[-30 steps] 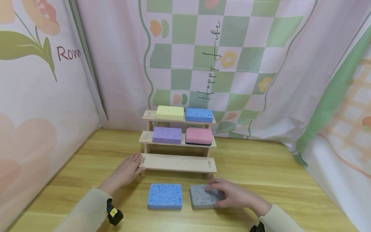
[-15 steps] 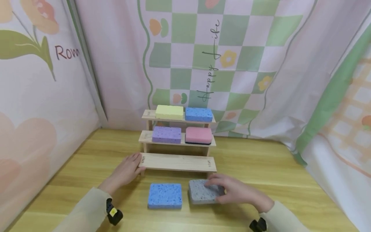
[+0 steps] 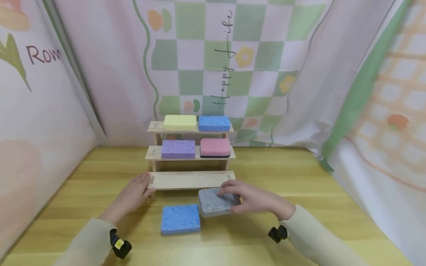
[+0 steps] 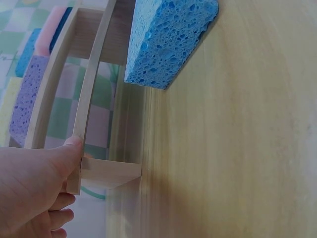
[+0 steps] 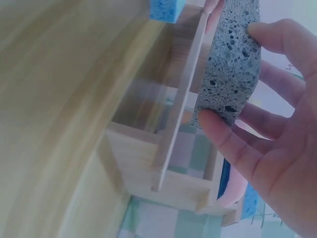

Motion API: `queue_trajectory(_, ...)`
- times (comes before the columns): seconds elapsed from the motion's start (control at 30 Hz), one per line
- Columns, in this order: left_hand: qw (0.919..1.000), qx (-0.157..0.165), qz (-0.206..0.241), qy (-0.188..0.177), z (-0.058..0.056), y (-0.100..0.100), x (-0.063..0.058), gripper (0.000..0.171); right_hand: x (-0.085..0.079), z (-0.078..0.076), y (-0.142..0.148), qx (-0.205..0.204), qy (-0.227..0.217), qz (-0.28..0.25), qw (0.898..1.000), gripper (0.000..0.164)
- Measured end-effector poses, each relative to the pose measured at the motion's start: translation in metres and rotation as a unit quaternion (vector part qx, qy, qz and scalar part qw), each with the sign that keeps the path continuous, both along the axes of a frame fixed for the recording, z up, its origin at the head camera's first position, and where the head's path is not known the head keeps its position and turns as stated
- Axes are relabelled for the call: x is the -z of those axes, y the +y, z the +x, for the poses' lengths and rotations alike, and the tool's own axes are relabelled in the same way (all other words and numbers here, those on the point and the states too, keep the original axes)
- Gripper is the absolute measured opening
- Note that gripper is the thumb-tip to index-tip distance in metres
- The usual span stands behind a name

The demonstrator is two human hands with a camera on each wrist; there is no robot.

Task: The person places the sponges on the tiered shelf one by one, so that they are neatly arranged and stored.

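Observation:
My right hand (image 3: 256, 198) holds a grey speckled sponge (image 3: 212, 202) above the table, just in front of the lowest step of a three-step wooden rack (image 3: 189, 180). In the right wrist view, the thumb and fingers grip the sponge (image 5: 229, 64) by its edges. At the rack's left end, my left hand (image 3: 131, 194) grips the lowest board; the left wrist view has the thumb on the board (image 4: 79, 163) and the other fingers curled past its end. A blue speckled sponge (image 3: 181, 219) lies flat on the table between the hands.
On the middle step sit a purple sponge (image 3: 178, 149) and a pink sponge (image 3: 215, 147) with a dark underside. A yellow sponge (image 3: 180, 122) and another blue sponge (image 3: 214, 123) stand on the top step. Patterned curtains (image 3: 219, 55) hang behind the wooden table (image 3: 299, 221).
My right hand has lifted the grey sponge off the table and carried it forward and left toward the lowest step. The left hand stays on the rack. The head view has shifted right.

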State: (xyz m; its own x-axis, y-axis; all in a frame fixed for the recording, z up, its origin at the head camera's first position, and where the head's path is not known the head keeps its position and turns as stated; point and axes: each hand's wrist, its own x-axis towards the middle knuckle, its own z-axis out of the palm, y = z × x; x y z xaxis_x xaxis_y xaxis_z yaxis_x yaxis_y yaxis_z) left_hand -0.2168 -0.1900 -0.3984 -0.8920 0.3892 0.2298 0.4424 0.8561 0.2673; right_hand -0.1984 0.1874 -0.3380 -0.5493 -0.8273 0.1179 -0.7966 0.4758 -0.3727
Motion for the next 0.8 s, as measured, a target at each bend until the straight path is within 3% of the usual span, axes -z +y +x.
queue_trajectory(0.37,0.9999,0.001,-0.014,-0.003,-0.003,-0.001,0.001,0.057,-0.012,-0.009,-0.018,-0.005,0.053,-0.009,0.999,0.046)
queue_trajectory(0.8,0.9999,-0.006,-0.007,0.006,-0.004,-0.001,0.003,0.057,-0.026,-0.025,-0.039,-0.004,0.06,-0.013,0.998,0.043)
